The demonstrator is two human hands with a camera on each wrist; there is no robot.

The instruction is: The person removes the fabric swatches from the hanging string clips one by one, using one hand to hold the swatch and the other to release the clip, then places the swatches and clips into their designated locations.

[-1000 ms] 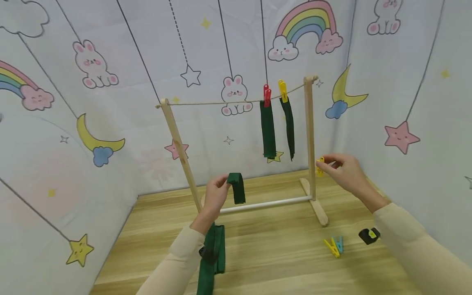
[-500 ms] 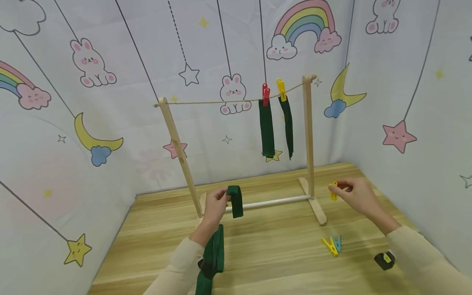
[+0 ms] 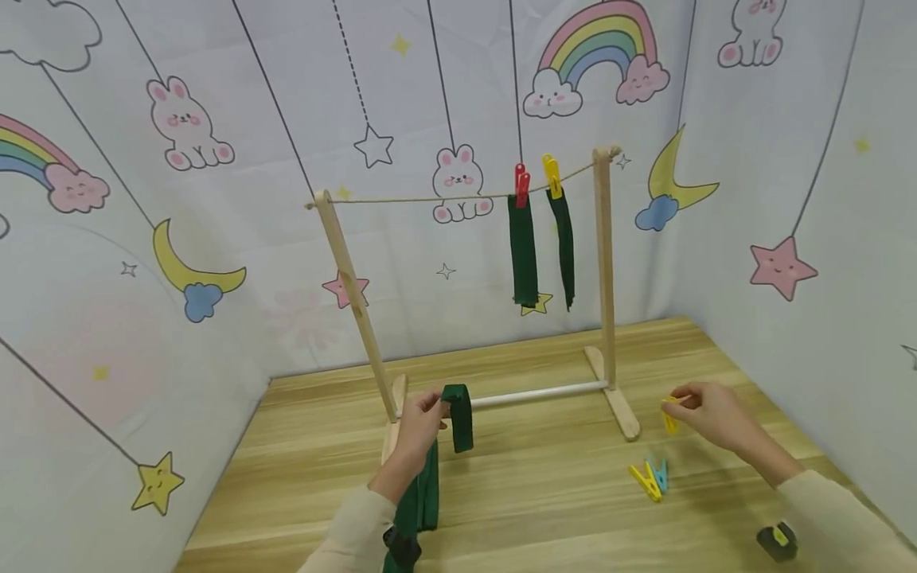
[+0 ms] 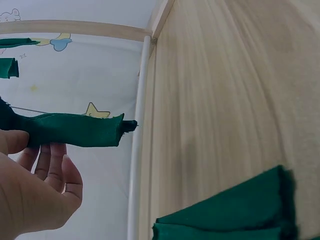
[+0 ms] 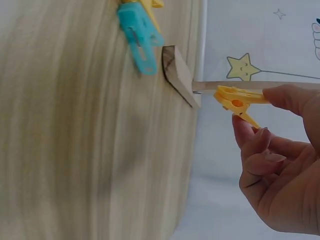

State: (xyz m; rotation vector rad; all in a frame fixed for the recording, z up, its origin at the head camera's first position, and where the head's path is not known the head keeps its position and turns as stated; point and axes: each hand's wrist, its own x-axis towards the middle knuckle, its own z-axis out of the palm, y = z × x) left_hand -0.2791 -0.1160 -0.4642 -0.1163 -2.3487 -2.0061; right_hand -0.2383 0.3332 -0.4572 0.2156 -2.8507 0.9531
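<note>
My left hand pinches a folded strip of dark green cloth above the table, beside the rack's left foot; the left wrist view shows the thumb on top of this cloth. Out to the right, my right hand holds a yellow clothespin by its handles, with thumb and fingers on either side of the pin in the right wrist view. Two green cloth strips hang from the string, one under a red clothespin, the other under another yellow clothespin.
The wooden rack has a white bottom bar and stands on the wood-grain table. More green cloth lies below my left forearm. A yellow clothespin and a blue clothespin lie at the right.
Both hands have come down toward the table, the left with the green cloth, the right also moving outward to the right with the yellow clothespin. The hanging strips stay put.
</note>
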